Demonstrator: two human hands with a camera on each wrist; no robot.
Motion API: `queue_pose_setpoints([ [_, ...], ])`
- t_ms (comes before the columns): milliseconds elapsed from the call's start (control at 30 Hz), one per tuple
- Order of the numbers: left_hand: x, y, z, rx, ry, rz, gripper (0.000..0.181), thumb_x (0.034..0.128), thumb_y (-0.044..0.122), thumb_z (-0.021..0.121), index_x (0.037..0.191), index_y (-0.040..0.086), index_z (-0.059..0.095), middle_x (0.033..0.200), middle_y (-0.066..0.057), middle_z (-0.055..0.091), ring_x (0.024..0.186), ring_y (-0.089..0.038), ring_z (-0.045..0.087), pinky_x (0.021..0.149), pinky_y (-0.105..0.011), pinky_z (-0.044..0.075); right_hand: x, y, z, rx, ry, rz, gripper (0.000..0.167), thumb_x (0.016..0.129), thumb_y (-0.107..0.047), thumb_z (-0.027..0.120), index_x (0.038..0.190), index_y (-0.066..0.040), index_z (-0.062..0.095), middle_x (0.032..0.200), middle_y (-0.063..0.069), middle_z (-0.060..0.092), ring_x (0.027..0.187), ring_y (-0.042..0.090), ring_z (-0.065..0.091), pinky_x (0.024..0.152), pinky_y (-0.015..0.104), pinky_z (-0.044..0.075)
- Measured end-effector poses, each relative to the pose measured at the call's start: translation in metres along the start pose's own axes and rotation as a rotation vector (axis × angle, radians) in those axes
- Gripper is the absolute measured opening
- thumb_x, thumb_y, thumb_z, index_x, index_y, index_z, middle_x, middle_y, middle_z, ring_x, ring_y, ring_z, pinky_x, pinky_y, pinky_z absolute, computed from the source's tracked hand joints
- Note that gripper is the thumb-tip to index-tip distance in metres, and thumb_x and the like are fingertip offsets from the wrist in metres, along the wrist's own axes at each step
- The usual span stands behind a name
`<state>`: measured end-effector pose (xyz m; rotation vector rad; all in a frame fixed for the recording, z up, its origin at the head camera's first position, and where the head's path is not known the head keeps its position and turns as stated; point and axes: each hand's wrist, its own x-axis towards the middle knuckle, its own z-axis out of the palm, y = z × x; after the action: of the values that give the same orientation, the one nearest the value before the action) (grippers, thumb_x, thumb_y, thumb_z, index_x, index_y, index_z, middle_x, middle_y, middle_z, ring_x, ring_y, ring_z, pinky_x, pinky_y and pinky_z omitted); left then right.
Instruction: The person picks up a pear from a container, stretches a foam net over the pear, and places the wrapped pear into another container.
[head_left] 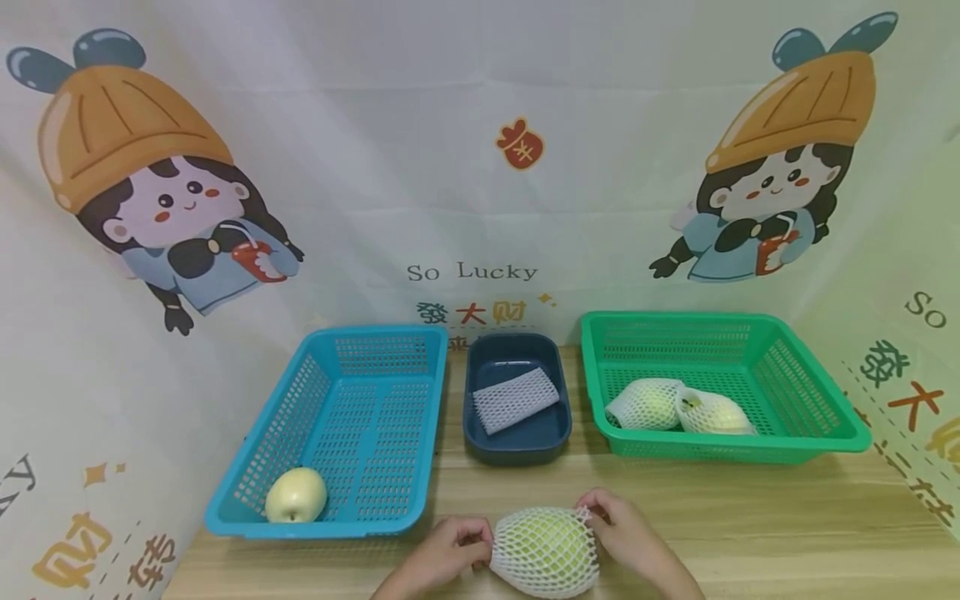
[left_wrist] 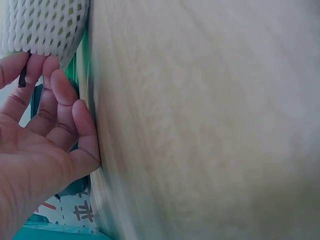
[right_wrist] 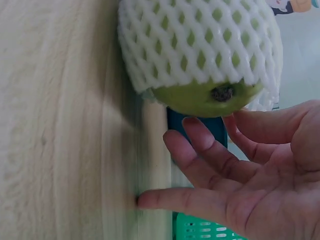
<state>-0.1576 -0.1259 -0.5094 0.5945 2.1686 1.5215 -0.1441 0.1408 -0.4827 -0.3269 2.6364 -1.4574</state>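
Note:
A pale green pear [right_wrist: 195, 100] lies on its side in a white foam net sleeve [head_left: 543, 554], at the near edge of the head view. With thumb and forefinger, my left hand [head_left: 450, 550] pinches the sleeve's left end, where a dark stem [left_wrist: 22, 77] pokes out in the left wrist view. On the other end, my right hand [head_left: 626, 533] pinches the sleeve's rim between thumb and forefinger, its other fingers spread. The pear's dark blossom end [right_wrist: 222, 92] shows bare past the net in the right wrist view.
A blue basket [head_left: 438, 400] at left holds one bare pale yellow fruit [head_left: 296, 495]. Behind the hands, a navy tub [head_left: 517, 457] contains a flat foam net [head_left: 516, 401]. At right, a green basket [head_left: 750, 447] holds two netted fruits [head_left: 648, 404]. A printed cloth [head_left: 480, 192] hangs behind.

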Motion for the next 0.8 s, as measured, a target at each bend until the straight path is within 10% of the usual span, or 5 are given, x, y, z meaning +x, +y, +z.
queue_pose_setpoints([
  [800,-0.002,-0.002,-0.003,-0.071,0.091,0.058,0.021,0.0894,0.017,0.06,0.083,-0.002,0.061,0.094,-0.003,0.054,0.079,-0.005,0.052,0.064,-0.023,0.048,-0.001,0.012,-0.008,0.197,-0.147,-0.044,0.015,0.095,-0.005,0.043,0.107,0.004,0.045,0.107,0.02,0.061,0.096,0.012,0.057,0.079,0.021,0.046],
])
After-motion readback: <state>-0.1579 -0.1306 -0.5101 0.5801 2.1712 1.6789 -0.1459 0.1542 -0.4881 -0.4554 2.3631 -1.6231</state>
